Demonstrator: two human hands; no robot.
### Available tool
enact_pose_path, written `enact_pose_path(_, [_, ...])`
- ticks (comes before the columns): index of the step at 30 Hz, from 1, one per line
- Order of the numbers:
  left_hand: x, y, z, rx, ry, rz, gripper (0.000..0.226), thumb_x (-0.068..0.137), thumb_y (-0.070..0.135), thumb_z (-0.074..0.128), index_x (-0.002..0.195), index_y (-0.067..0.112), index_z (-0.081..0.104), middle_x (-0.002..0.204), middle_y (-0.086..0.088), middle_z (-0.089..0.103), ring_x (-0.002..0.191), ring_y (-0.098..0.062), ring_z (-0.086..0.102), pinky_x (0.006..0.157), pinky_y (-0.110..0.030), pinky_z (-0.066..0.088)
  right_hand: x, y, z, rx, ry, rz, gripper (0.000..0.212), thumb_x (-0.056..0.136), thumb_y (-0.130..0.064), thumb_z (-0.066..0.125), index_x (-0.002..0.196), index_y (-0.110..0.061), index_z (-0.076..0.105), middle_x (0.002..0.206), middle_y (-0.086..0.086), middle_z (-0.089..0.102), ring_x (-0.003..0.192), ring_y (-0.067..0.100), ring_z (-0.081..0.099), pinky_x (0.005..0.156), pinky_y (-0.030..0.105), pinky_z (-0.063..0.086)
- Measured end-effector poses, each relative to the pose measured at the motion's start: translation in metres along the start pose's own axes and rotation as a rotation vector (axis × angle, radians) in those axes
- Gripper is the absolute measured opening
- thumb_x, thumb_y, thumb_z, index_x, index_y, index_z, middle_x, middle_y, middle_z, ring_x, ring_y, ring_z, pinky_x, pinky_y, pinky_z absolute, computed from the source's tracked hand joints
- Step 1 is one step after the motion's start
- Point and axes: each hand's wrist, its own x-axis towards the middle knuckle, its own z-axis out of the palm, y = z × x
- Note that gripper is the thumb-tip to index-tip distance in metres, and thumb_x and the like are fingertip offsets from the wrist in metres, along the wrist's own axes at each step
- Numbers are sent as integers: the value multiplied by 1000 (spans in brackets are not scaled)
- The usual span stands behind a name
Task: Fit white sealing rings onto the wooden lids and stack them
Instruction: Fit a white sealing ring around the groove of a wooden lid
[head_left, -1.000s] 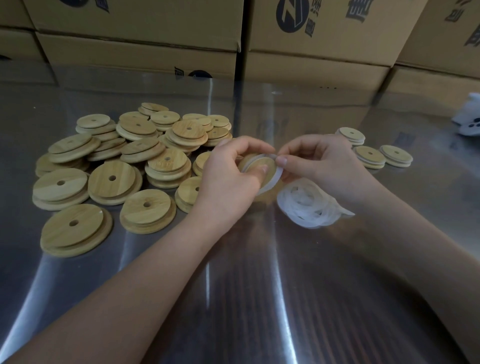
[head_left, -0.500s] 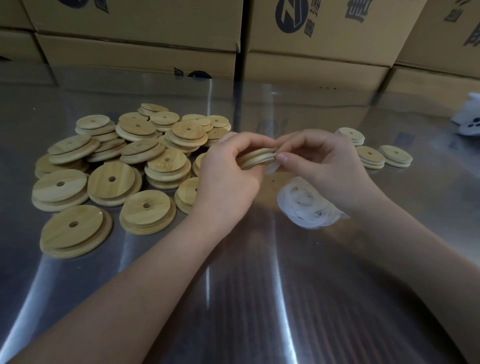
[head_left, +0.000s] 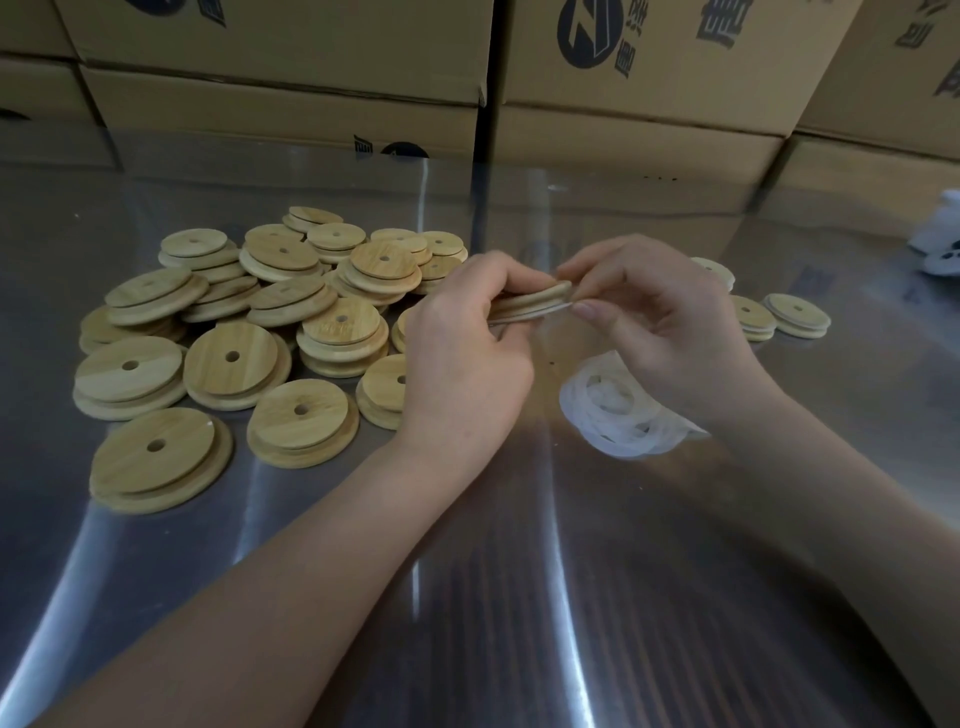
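Left hand (head_left: 462, 358) and right hand (head_left: 660, 322) together above steel table (head_left: 467, 597), both pinching wooden lid (head_left: 535, 299) edge-on; white sealing ring (head_left: 545, 310) seemingly at its rim; lid pile (head_left: 249, 322) left, loose rings (head_left: 613, 415) under right wrist

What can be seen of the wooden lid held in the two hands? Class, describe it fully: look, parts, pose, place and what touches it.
The wooden lid is a pale, round disc seen nearly edge-on, lying almost level above the metal table. Its rim looks stepped, a thicker layer over a thinner one. A thin white ring shows along its lower edge. The left hand grips its left side; the right hand pinches its right edge.
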Motion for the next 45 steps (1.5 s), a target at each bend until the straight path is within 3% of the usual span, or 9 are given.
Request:
enact_pose_path(8, [-1, 1, 1, -70, 3, -20, 23, 73, -9, 72, 86, 10, 70, 88, 1, 68, 87, -10, 64, 80, -29, 53, 1, 1, -1, -143, 27, -47, 5, 84, 5, 67, 84, 0, 65, 91, 11, 66, 89, 24, 62, 84, 30, 47])
enact_pose_path(14, [1, -1, -2, -143, -29, -89, 36, 72, -5, 77, 78, 27, 63, 91, 0, 64, 88, -6, 61, 78, -16, 49, 1, -2, -1, -172, 29, -39, 4, 84, 1, 68, 82, -1, 66, 84, 9, 64, 81, 21, 59, 78, 25, 45])
enact_pose_path(21, [-2, -3, 0, -261, -160, -158, 27, 81, -9, 68, 90, 14, 57, 102, -1, 69, 99, -10, 67, 89, -32, 55, 0, -5, -2, -158, -3, -47, 5, 86, -1, 69, 81, -2, 68, 80, 7, 63, 73, 21, 58, 68, 32, 46])
enact_pose_path(26, [-1, -4, 1, -319, -159, -224, 28, 83, 4, 73, 109, 13, 66, 103, -1, 70, 99, -8, 66, 86, -22, 53, 0, -7, 0, -118, -31, -13, 2, 86, -2, 70, 84, -1, 70, 81, 7, 65, 76, 21, 61, 67, 36, 49])
enact_pose_path(32, [0, -6, 2, -462, -117, -428, 17, 85, 10, 72, 97, 23, 74, 96, 2, 74, 96, -12, 69, 89, -35, 56, -2, -14, 4, -37, 7, 93, 2, 84, -2, 69, 87, -2, 70, 80, 4, 65, 76, 16, 62, 70, 33, 52])
enact_pose_path(36, [1, -5, 1, -556, -91, -502, 14, 87, 10, 70, 97, 19, 74, 98, 0, 75, 99, -14, 69, 94, -45, 55, -2, -19, 10, -9, 51, 164, 5, 83, -5, 70, 87, -3, 68, 80, 5, 68, 75, 19, 65, 69, 39, 53])
enact_pose_path(45, [4, -4, -1, -613, -87, -521, 17, 88, 1, 66, 100, 12, 68, 98, -5, 74, 98, -17, 70, 95, -44, 55, -3, -22, 16, 34, 153, 321, 5, 82, -3, 72, 81, -8, 70, 76, -4, 69, 72, 12, 66, 71, 30, 55])
